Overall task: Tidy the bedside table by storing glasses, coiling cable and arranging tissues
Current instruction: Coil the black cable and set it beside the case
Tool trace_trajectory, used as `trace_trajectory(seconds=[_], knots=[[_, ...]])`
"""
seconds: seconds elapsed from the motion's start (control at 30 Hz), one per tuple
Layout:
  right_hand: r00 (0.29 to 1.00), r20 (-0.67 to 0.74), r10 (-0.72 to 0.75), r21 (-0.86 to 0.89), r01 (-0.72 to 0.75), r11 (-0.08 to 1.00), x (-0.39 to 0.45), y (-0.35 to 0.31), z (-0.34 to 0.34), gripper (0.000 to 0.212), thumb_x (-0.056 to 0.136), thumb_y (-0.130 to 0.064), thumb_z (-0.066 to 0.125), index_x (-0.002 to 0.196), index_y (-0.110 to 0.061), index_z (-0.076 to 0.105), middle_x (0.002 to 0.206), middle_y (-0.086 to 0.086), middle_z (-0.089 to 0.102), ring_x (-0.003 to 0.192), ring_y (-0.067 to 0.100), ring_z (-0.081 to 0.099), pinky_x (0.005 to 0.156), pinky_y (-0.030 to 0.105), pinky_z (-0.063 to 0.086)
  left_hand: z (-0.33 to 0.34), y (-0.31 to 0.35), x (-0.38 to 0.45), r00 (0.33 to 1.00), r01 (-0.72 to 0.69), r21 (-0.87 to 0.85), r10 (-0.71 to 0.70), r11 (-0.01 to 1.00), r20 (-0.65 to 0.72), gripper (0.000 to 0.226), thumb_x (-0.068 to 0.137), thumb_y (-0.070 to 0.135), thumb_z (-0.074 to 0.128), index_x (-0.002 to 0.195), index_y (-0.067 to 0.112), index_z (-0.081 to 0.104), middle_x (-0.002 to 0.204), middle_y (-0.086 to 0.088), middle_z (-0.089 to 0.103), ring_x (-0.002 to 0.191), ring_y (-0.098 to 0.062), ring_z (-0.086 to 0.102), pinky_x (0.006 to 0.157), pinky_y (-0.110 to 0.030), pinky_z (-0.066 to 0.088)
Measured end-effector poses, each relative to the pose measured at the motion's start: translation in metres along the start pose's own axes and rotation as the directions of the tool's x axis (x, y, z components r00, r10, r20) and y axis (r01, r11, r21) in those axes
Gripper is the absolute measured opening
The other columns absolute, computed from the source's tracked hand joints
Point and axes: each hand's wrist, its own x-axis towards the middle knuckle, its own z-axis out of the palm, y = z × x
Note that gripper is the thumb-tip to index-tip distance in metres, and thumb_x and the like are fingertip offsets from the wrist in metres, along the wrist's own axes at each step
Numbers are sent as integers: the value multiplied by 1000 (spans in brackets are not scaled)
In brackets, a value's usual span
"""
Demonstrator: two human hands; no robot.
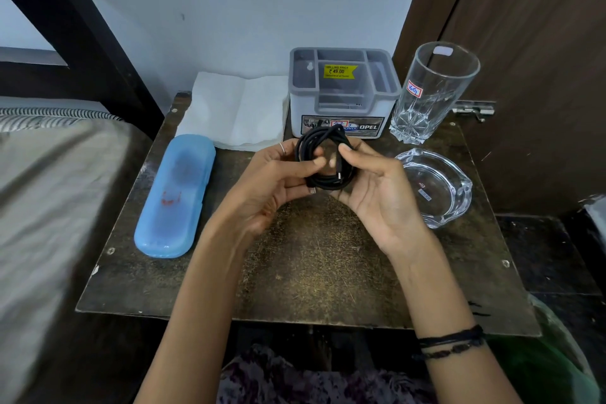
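- While both hands hold the black cable (323, 157) above the worktop (311, 259), coiling looks nearly done.
- Left hand (278, 184) and right hand (377, 187) each pinch the coil; its loop stands roughly upright, long axis 12 to 6.
- Blue glasses case (173, 197) lies closed at 9 o'clock; tissues (236, 111) at 11 look stacked.

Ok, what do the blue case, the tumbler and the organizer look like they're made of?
Blue case: likely translucent plastic, matte; dark shapes show dimly through the closed lid.
Tumbler: clear glass, glossy, judging by the thick cut facets at its base.
Organizer: grey opaque plastic, dull moulded finish with dividers and a yellow price sticker.
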Motion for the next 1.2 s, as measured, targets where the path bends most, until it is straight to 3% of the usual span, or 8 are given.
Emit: trace_trajectory(seconds=[0.27, 0.37, 0.47, 0.63, 0.77, 0.9, 1.1, 1.2], knots=[[999, -38, -24, -114, 19, 993, 3, 1, -1, 16, 81, -29, 59, 87, -16, 68, 78, -3, 71, 72, 7, 64, 73, 25, 52, -1, -2, 2, 996, 41, 18, -40, 999, -78, 12, 88, 7, 53, 92, 6, 64, 71, -3, 74, 64, -12, 71, 63, -24, 59], [998, -53, -39, -208, 27, 978, 3, 4, -1, 13, 88, -25, 57, 82, -19, 68, 76, -4, 69, 69, 5, 63, 74, 25, 50, -4, -2, 3, 969, -3, 200, 53, 980, -242, 9, 89, 10, 57, 92, 10, 65, 77, -5, 72, 68, -13, 70, 58, -20, 57], [998, -28, -49, -340, 36, 940, 3, 9, 2, 20, 85, -19, 63, 104, -15, 67, 85, -2, 70, 76, 4, 64, 79, 26, 52, -15, 0, 3, 923, -9, 399, 162, 917, -350, 7, 88, 14, 59, 86, 14, 66, 77, -5, 69, 70, -16, 68, 55, -22, 56], [970, -100, -220, -623, 111, 774, 11, 26, 12, 40, 78, -10, 72, 113, -19, 55, 76, 1, 70, 71, 11, 68, 77, 33, 57, -36, 2, 1, 891, 167, 658, 173, 734, -419, 17, 85, 20, 62, 93, 5, 67, 82, -12, 69, 77, -27, 68, 76, -42, 58], [962, -121, -244, -669, 102, 736, 13, 37, 18, 22, 80, -8, 70, 99, -13, 60, 80, 6, 71, 67, 10, 68, 71, 28, 59, -45, 10, -4, 877, 216, 734, 202, 644, -436, 14, 82, 12, 66, 96, 12, 63, 86, -13, 68, 76, -29, 67, 75, -42, 58], [970, -139, -200, -612, 75, 787, 18, 47, 27, 18, 80, -4, 69, 98, -7, 67, 84, 10, 68, 65, 9, 66, 63, 16, 56, -50, 18, -10, 851, 247, 879, 343, 407, -398, 27, 79, 15, 69, 104, 16, 61, 82, 1, 60, 80, -17, 55, 67, -26, 43], [957, -172, -233, -642, 70, 763, 22, 48, 33, 26, 82, -16, 69, 108, -12, 68, 75, -1, 66, 57, 2, 61, 56, 18, 55, -51, 29, -23, 873, 314, 947, 370, 72, -318, 53, 74, 37, 72, 123, 22, 58, 131, -3, 50, 122, -26, 29, 88, -30, 28], [946, -175, -273, -740, 57, 670, 22, 51, 34, 27, 79, -28, 71, 105, -21, 70, 78, -8, 69, 63, 8, 66, 64, 32, 59, -53, 27, -28, 896, 350, 935, 272, 57, -352, 58, 73, 49, 69, 126, 34, 54, 151, 1, 26, 138, -24, 7, 105, -38, 14]])
